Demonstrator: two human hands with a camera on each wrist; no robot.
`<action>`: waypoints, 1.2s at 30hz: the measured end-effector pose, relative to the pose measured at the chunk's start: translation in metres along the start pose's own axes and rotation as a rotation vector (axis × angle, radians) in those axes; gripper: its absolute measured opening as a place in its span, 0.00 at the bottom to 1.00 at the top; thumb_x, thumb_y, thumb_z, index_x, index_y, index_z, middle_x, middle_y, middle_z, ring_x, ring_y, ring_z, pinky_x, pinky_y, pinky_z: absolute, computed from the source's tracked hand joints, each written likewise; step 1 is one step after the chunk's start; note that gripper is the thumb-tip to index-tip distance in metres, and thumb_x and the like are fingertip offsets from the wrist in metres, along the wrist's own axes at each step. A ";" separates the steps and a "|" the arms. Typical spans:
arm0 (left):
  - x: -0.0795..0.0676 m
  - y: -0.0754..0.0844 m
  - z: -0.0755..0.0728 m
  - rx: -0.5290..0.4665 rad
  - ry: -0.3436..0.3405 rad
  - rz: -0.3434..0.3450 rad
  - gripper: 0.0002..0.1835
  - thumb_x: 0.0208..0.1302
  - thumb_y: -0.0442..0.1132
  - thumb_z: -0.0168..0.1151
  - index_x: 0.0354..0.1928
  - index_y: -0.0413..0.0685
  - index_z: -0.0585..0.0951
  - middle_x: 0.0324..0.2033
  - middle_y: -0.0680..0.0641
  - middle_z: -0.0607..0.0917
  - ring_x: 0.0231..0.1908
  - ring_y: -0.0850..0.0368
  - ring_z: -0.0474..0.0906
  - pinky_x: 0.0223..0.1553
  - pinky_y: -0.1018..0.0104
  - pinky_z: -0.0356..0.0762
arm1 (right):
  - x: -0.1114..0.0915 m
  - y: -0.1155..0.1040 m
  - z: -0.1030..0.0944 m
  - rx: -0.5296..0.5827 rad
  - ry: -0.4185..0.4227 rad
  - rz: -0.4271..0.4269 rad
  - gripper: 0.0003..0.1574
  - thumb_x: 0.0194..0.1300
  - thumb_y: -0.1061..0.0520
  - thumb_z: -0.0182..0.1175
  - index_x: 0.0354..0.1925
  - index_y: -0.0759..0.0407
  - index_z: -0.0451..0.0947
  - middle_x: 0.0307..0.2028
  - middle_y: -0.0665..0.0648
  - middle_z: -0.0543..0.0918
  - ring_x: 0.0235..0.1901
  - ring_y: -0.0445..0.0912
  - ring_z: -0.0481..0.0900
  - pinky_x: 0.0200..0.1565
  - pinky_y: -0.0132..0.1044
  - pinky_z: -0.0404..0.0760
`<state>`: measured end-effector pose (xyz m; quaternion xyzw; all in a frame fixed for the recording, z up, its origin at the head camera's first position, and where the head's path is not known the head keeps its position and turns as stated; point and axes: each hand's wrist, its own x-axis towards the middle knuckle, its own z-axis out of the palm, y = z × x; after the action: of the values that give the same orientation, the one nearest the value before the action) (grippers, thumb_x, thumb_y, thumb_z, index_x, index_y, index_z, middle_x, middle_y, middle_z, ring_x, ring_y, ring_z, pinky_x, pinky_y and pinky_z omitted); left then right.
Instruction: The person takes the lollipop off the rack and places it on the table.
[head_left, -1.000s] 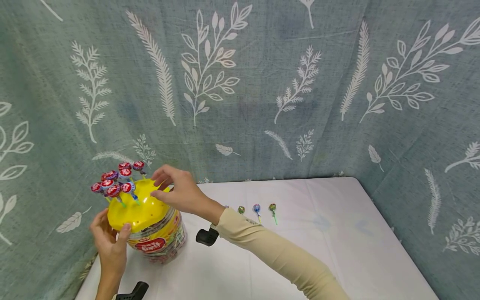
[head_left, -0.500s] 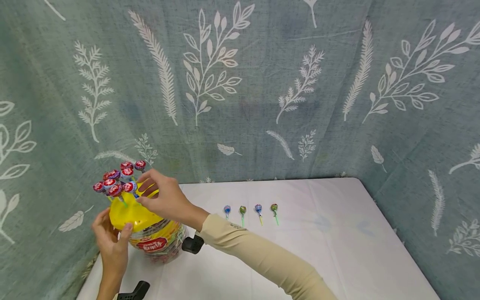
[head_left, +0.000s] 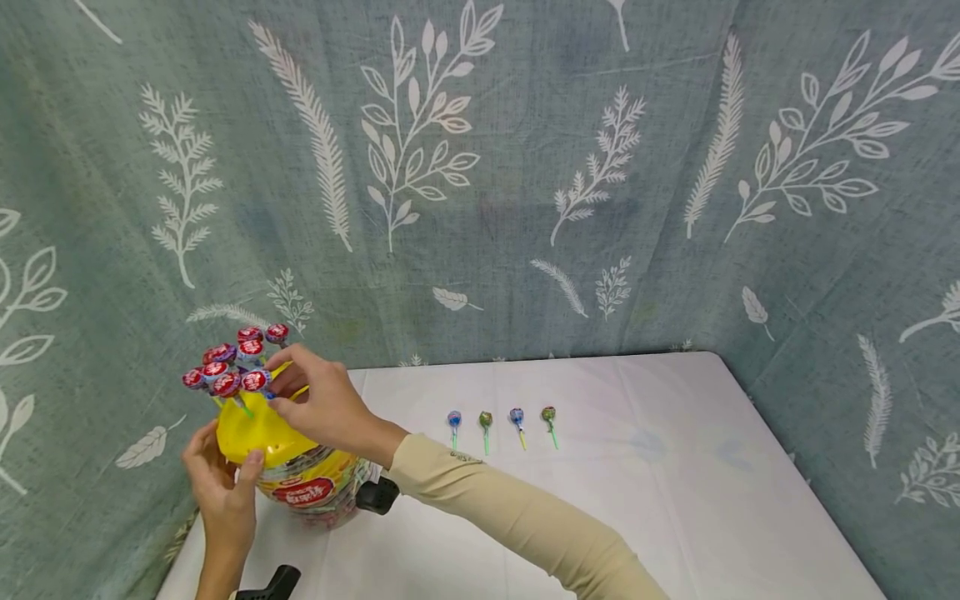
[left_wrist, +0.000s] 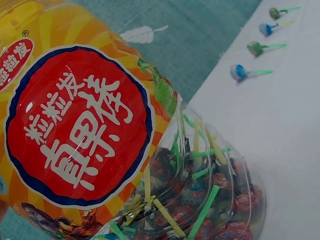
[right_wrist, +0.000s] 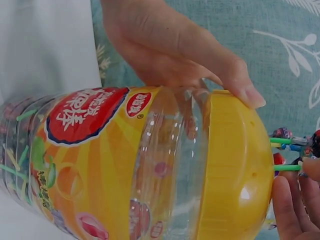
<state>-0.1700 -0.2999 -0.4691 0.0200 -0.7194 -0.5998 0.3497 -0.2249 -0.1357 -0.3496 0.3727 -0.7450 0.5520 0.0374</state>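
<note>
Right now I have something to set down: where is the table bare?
The widest bare patch of table runs from the four loose lollipops to the right edge. A smaller one lies between that row, the curtain and the right hand. It is crowded at the left end: left hand, jar, yellow lid, standing lollipops.

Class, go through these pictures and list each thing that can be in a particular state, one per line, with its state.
Jar: capped, partly filled with wrapped lollipops
Yellow lid: on the jar
Lid lollipops: wrapped, heads up, sticks at the lid
Loose lollipops: four, wrapped, lying in a row on the table
Left hand: gripping the lid's side
Right hand: pinching one lid lollipop
Curtain: hanging
</note>
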 end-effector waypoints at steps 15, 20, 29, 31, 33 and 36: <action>0.000 0.001 0.004 0.003 0.005 0.007 0.34 0.59 0.31 0.55 0.67 0.49 0.56 0.60 0.48 0.65 0.56 0.55 0.64 0.52 0.78 0.64 | 0.004 -0.007 -0.013 -0.007 0.105 -0.106 0.23 0.60 0.66 0.62 0.51 0.56 0.67 0.34 0.52 0.80 0.32 0.29 0.75 0.38 0.19 0.74; 0.000 -0.001 0.001 0.014 0.014 0.009 0.35 0.58 0.31 0.55 0.67 0.49 0.56 0.59 0.49 0.66 0.56 0.56 0.64 0.51 0.78 0.64 | 0.001 -0.013 -0.024 0.032 0.110 -0.106 0.24 0.59 0.68 0.61 0.52 0.57 0.66 0.35 0.54 0.81 0.33 0.31 0.76 0.38 0.20 0.75; 0.000 -0.002 -0.001 0.005 0.012 0.003 0.35 0.58 0.30 0.56 0.68 0.50 0.56 0.61 0.48 0.66 0.56 0.55 0.64 0.51 0.77 0.65 | -0.011 -0.002 -0.050 0.094 0.139 -0.068 0.24 0.57 0.70 0.60 0.51 0.58 0.67 0.33 0.53 0.79 0.31 0.33 0.76 0.36 0.25 0.78; 0.000 -0.002 -0.002 -0.006 0.012 0.005 0.36 0.58 0.30 0.55 0.68 0.50 0.57 0.61 0.47 0.66 0.57 0.54 0.64 0.52 0.77 0.65 | -0.015 0.001 -0.056 0.112 0.143 -0.056 0.24 0.57 0.71 0.60 0.51 0.59 0.67 0.34 0.55 0.79 0.31 0.35 0.77 0.36 0.26 0.78; 0.000 -0.002 -0.001 -0.023 0.011 0.009 0.35 0.57 0.29 0.55 0.68 0.48 0.57 0.61 0.46 0.66 0.57 0.53 0.64 0.52 0.76 0.65 | -0.019 0.002 -0.063 0.110 0.151 -0.046 0.24 0.57 0.71 0.60 0.51 0.60 0.67 0.34 0.57 0.79 0.32 0.38 0.77 0.36 0.26 0.78; 0.000 -0.002 0.000 -0.031 0.009 0.016 0.35 0.57 0.29 0.56 0.68 0.47 0.57 0.61 0.45 0.66 0.57 0.53 0.64 0.53 0.76 0.65 | -0.028 -0.004 -0.076 0.122 0.162 -0.034 0.23 0.57 0.73 0.59 0.51 0.65 0.67 0.34 0.63 0.79 0.32 0.44 0.78 0.36 0.27 0.78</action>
<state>-0.1710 -0.3009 -0.4712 0.0115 -0.7085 -0.6082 0.3577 -0.2293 -0.0576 -0.3299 0.3412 -0.6981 0.6238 0.0842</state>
